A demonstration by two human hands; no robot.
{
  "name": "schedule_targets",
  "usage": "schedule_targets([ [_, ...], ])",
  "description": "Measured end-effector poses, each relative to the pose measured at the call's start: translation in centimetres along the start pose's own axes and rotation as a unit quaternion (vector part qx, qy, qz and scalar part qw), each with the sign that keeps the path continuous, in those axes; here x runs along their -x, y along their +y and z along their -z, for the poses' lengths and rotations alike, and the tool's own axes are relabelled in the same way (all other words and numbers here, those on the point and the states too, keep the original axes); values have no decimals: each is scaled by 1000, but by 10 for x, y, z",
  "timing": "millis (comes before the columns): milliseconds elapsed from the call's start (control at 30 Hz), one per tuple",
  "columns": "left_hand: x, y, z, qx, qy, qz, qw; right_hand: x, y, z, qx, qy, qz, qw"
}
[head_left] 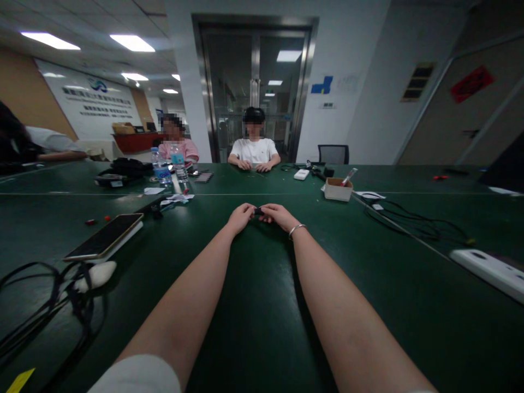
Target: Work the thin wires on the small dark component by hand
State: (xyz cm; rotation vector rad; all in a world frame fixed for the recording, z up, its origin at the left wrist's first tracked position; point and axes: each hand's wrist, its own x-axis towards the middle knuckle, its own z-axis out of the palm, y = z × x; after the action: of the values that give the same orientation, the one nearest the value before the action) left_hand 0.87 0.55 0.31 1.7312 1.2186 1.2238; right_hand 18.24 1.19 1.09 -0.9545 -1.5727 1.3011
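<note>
Both my arms reach forward over the dark green table (pixel 262 305). Between my hands is a small black object (pixel 257 211), gripped at both ends a little above or on the tabletop; its exact shape is too small to tell. The fingers of my left hand (pixel 241 216) are pinched on its left end. On its right end, my right hand (pixel 280 216) is closed too, with the fingers curled under. A silver bracelet (pixel 296 231) circles my right wrist.
At left lie a phone (pixel 104 238), black cables (pixel 36 305) and a white mouse-shaped item (pixel 96 275). Bottles (pixel 179 164) stand farther back. A small box (pixel 338 190), more cables and a white power strip (pixel 491 270) are at right. People sit across the table.
</note>
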Motion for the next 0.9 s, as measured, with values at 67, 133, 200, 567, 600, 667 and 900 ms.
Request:
schedule_targets([
  [67, 0, 0, 0, 1, -1, -1, 1000, 1, 0, 0, -2, 0, -1, 1000],
  [133, 0, -1, 0, -2, 4, 1, 1000, 2, -1, -1, -3, 3, -3, 1000],
  [200, 0, -2, 1, -12, 11, 2, 1000, 2, -1, -1, -3, 8, -5, 1000],
  [567, 2, 3, 2, 15, 12, -4, 1000, 3, -3, -2, -6, 11, -8, 1000],
  [600, 1, 2, 2, 19, 10, -7, 1000, 4, -3, -2, -6, 11, -8, 1000],
  [667, 0, 0, 2, 27, 5, -13, 1000, 4, -3, -2, -6, 12, -8, 1000],
  [900, -6, -10, 0, 42, 1, -44, 998, 3, -4, -2, 2, 11, -7, 1000],
])
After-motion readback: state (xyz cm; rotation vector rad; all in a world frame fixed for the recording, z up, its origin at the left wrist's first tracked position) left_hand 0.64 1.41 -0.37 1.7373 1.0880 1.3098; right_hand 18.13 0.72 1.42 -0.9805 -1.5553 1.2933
